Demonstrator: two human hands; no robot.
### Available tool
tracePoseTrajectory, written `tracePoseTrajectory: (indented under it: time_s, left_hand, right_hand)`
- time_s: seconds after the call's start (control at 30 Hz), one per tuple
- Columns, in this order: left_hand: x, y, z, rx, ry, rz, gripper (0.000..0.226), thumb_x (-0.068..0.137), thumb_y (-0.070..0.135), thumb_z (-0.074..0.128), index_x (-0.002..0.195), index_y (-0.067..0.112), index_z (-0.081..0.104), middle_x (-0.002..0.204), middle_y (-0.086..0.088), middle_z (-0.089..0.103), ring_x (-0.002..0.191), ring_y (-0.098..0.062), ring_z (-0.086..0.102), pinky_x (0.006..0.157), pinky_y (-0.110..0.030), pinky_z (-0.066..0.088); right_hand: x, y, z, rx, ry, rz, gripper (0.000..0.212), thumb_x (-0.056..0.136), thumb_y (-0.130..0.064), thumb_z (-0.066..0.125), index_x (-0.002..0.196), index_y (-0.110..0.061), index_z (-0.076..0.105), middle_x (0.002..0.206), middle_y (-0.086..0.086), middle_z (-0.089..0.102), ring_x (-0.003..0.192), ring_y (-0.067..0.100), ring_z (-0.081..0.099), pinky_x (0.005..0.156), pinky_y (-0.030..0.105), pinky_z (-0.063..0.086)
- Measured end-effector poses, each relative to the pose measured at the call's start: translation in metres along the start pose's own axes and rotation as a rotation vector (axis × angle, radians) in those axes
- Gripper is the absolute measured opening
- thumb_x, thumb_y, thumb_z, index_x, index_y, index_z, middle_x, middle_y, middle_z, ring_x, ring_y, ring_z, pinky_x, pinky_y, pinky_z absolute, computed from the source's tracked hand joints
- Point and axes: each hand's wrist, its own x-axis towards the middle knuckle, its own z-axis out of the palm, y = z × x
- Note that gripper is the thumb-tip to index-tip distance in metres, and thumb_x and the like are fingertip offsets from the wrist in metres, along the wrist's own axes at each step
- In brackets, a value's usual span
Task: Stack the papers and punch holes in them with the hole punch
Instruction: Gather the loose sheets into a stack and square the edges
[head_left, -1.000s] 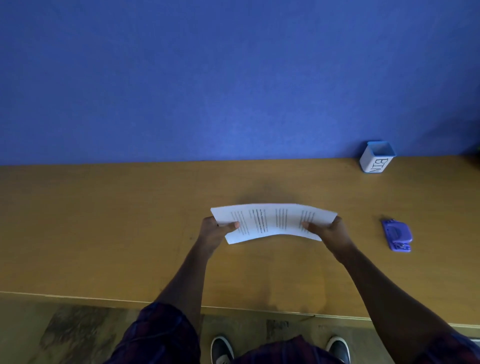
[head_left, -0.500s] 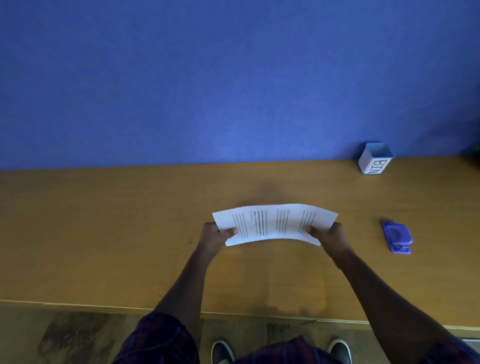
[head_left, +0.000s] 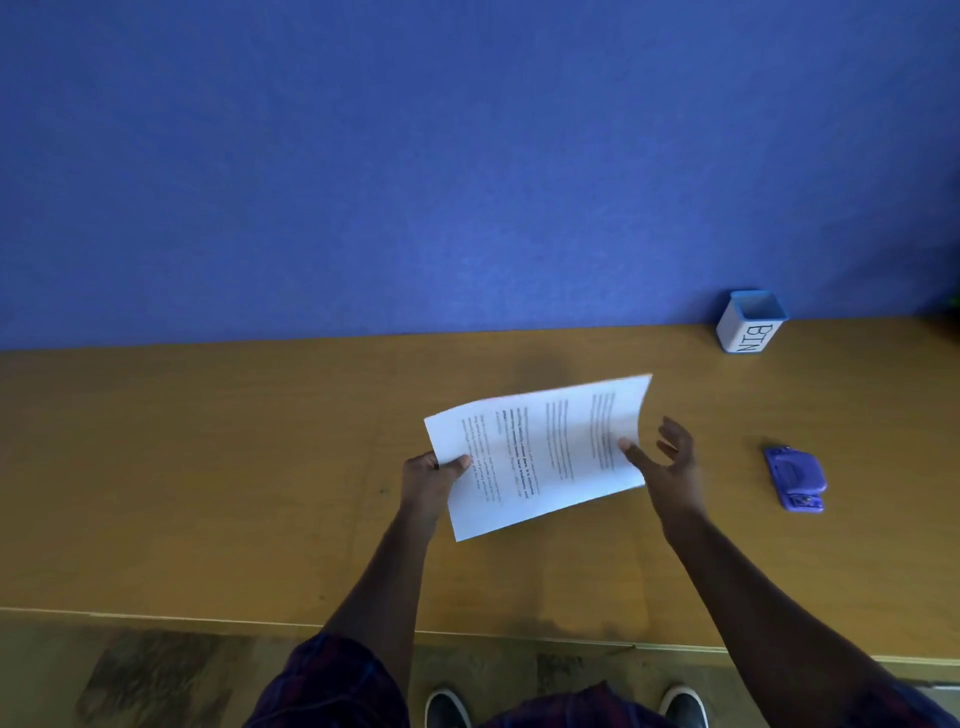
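A stack of white printed papers (head_left: 540, 457) hangs above the wooden table, tilted with its right end higher. My left hand (head_left: 428, 480) pinches the stack's left edge, thumb on top. At the right edge my right hand (head_left: 670, 462) has its fingers spread; only its thumb lies on the sheet. A purple hole punch (head_left: 795, 478) lies flat on the table to the right of my right hand, apart from it.
A white cup with a blue rim, marked BIN (head_left: 750, 323), stands at the back right against the blue wall. The table's (head_left: 208, 467) front edge runs across below my arms, with floor and my shoes beneath.
My right hand has let go of the papers' right edge and spread its fingers. The stack has turned and tilted, now held by my left hand alone.
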Motion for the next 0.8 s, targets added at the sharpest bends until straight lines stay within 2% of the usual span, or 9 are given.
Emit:
tracePoseTrajectory:
  time_s: [0.07,0.13,0.23,0.33,0.4,0.5,0.57,0.67,0.8]
  left_hand:
    - [-0.002,0.0,0.001,-0.11,0.045,-0.057,0.013,0.084,0.008,0.081,0.081,0.021,0.078,0.083,0.012,0.079,0.071,-0.006,0.075,0.064,-0.025,0.059]
    - [-0.005,0.0,0.004,-0.238,0.078,-0.122,0.009,0.084,0.009,0.081,0.086,0.017,0.076,0.087,0.009,0.078,0.075,-0.012,0.073,0.065,-0.027,0.057]
    - [-0.012,0.0,0.011,-0.361,0.068,-0.189,0.01,0.086,0.012,0.08,0.094,0.014,0.074,0.097,0.001,0.076,0.075,-0.016,0.066,0.056,-0.025,0.047]
    - [-0.022,-0.001,0.022,-0.497,-0.011,-0.208,0.02,0.09,0.012,0.077,0.109,0.013,0.072,0.105,-0.001,0.077,0.084,-0.018,0.07,0.053,-0.025,0.054]
    - [-0.027,-0.002,0.029,-0.585,-0.091,-0.212,0.019,0.092,0.011,0.074,0.11,0.016,0.072,0.107,-0.001,0.079,0.094,-0.02,0.074,0.071,-0.034,0.061]
    - [-0.032,-0.005,0.037,-0.601,-0.217,-0.235,0.026,0.091,0.012,0.075,0.116,0.014,0.07,0.116,-0.008,0.077,0.108,-0.028,0.072,0.092,-0.045,0.058]
    - [-0.031,-0.006,0.038,-0.532,-0.258,-0.245,0.027,0.089,0.012,0.077,0.115,0.013,0.07,0.117,-0.009,0.077,0.109,-0.027,0.072,0.092,-0.043,0.056]
    - [-0.023,0.0,0.029,-0.471,-0.272,-0.209,0.022,0.087,0.01,0.078,0.108,0.014,0.071,0.109,-0.005,0.079,0.099,-0.023,0.077,0.094,-0.042,0.056]
    - [-0.01,0.02,0.004,-0.396,-0.224,-0.093,0.022,0.086,0.023,0.078,0.105,0.011,0.077,0.099,-0.002,0.08,0.085,-0.019,0.075,0.069,-0.03,0.057]
  right_hand:
    - [-0.007,-0.002,0.003,0.074,0.068,0.101,0.088,0.076,-0.045,0.085,0.148,-0.023,0.038,0.142,-0.004,0.049,0.125,0.016,0.051,0.093,0.035,0.045]
    - [-0.014,-0.003,0.009,0.115,0.041,0.2,0.095,0.074,-0.054,0.084,0.149,-0.022,0.035,0.138,-0.003,0.05,0.122,0.02,0.055,0.09,0.036,0.046]
    - [-0.025,-0.002,0.02,0.184,-0.145,0.258,0.098,0.068,-0.061,0.084,0.145,-0.019,0.04,0.126,-0.002,0.064,0.113,0.02,0.065,0.091,0.04,0.052]
    - [-0.033,-0.014,0.033,0.242,-0.329,0.203,0.087,0.063,-0.064,0.087,0.132,-0.02,0.056,0.119,0.001,0.073,0.107,0.021,0.072,0.086,0.037,0.055]
    - [-0.035,-0.024,0.042,0.284,-0.434,0.132,0.067,0.071,-0.054,0.086,0.126,-0.022,0.064,0.121,0.001,0.074,0.11,0.022,0.071,0.085,0.037,0.058]
    - [-0.035,-0.035,0.05,0.384,-0.504,0.043,0.043,0.086,-0.026,0.08,0.126,-0.019,0.067,0.127,0.005,0.071,0.115,0.026,0.069,0.089,0.044,0.06]
    - [-0.032,-0.04,0.051,0.442,-0.499,0.013,0.037,0.09,-0.011,0.073,0.127,-0.012,0.067,0.129,0.01,0.07,0.116,0.029,0.068,0.091,0.047,0.059]
    - [-0.027,-0.047,0.047,0.418,-0.455,0.006,0.033,0.091,-0.003,0.069,0.123,-0.012,0.069,0.126,0.009,0.071,0.115,0.028,0.069,0.085,0.042,0.059]
    - [-0.018,-0.049,0.034,0.295,-0.379,-0.01,0.032,0.091,-0.001,0.07,0.122,-0.007,0.069,0.119,0.005,0.075,0.11,0.024,0.071,0.092,0.043,0.057]
